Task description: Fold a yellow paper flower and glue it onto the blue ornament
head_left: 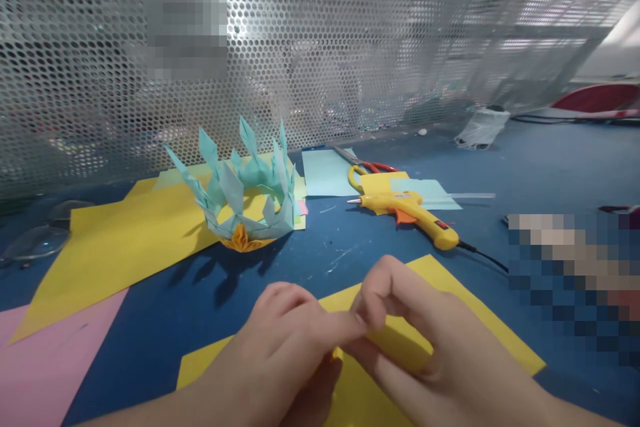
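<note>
Okay, left to right. At near left, see pink paper [75, 360], then a large yellow sheet [125, 240] running under the blue paper crown [231, 190]. Would judge the crown largely built, with ring and spikes upright and an orange folded piece [241, 238] on its near side.

At near centre, see left hand [295, 340] curled, apparently pinching a small yellow piece [337, 352] over a near yellow sheet [365, 392] on the bench [310, 257]. Just right, see right hand [445, 340] with thumb and forefinger bent toward the left fingers; can't tell whether gripping anything. Would call the small piece partway, not yet joined to anything visible.

Farther off to the right, see scissors [383, 167] and glue gun [393, 200] lying down, so no cutting or gluing right now.

Now unclear bits, same order. Can't fully see the clear glasses [37, 243], faint at far left. Can't check the crown's far base. Can't read the small piece's shape, mostly covered by fingers. Can't follow the gun's cord [483, 255] past the pixelated patch [575, 280]. Can't identify the white wrapped object [481, 130] at far right.
</note>
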{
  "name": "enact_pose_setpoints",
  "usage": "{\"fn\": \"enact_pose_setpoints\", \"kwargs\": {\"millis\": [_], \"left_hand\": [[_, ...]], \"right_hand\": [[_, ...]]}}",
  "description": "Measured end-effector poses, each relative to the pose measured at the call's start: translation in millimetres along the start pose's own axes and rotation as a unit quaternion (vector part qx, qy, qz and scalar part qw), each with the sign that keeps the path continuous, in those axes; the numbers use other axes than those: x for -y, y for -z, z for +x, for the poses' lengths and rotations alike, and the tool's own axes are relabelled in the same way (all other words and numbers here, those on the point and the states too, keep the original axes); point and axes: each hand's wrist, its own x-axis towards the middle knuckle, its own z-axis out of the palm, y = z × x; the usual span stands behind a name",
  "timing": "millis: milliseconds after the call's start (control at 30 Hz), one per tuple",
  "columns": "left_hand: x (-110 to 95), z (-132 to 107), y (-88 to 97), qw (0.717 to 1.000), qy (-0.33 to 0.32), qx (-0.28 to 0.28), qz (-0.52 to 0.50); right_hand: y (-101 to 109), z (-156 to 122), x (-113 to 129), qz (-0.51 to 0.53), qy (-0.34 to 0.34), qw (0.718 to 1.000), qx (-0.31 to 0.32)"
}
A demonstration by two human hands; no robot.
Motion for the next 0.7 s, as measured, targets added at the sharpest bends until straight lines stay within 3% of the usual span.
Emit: {"fn": "enact_pose_setpoints", "kwargs": {"millis": [100,300,433,533,700], "left_hand": [[1,-3,3.2,1.0,-0.007,0.027,0.002],[-1,-3,-0.3,1.0,0.018,-0.002,-0.003],[-7,3,1.1,0.995,0.017,-0.081,0.058],[-10,8,5.6,0.995,0.034,-0.067,0.066],[-4,5,4.2,0.996,-0.023,-0.068,0.045]], "right_hand": [[0,-1,1,-0.02,0.02,1.0,0.01],[-3,-2,-5,0.009,0.046,0.999,0.011],[-7,-1,-5,0.079,0.005,0.997,0.006],[-9,-2,-4,0.113,-0.035,0.993,0.005],[-10,-3,-4,0.107,-0.004,0.994,-0.011]]}}
